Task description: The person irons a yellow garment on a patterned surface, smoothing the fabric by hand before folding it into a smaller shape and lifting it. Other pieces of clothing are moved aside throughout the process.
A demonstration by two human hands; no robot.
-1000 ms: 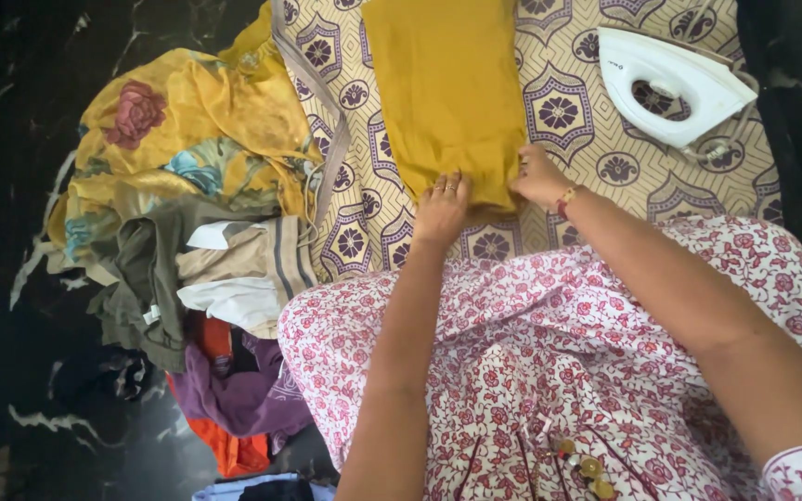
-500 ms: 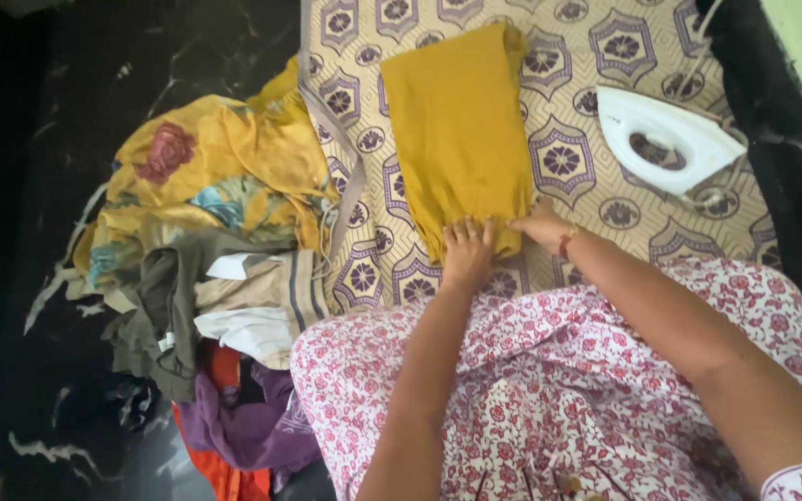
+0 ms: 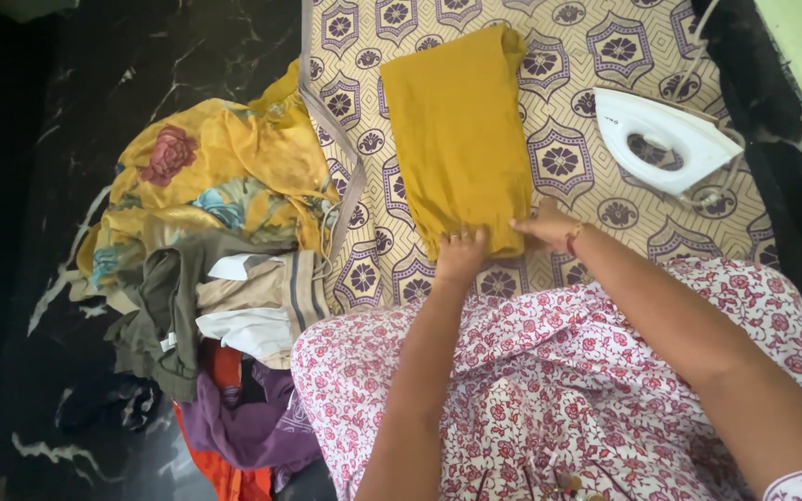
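A folded mustard-yellow garment (image 3: 457,130) lies lengthwise on a cream cloth with purple flower motifs (image 3: 596,56). My left hand (image 3: 459,255) pinches the garment's near edge at its left corner. My right hand (image 3: 545,225), with a red band at the wrist, holds the same near edge at the right corner. Both arms reach forward over my lap, which is covered in white fabric with red flowers (image 3: 549,371).
A white electric iron (image 3: 663,139) stands on the patterned cloth to the right, its cord trailing up. A heap of clothes (image 3: 215,260) lies to the left on the dark marble floor (image 3: 95,83): yellow floral fabric, olive, beige, purple and orange pieces.
The view shifted, so the whole garment now shows. My hands slid slightly along the garment's near edge and still hold it.
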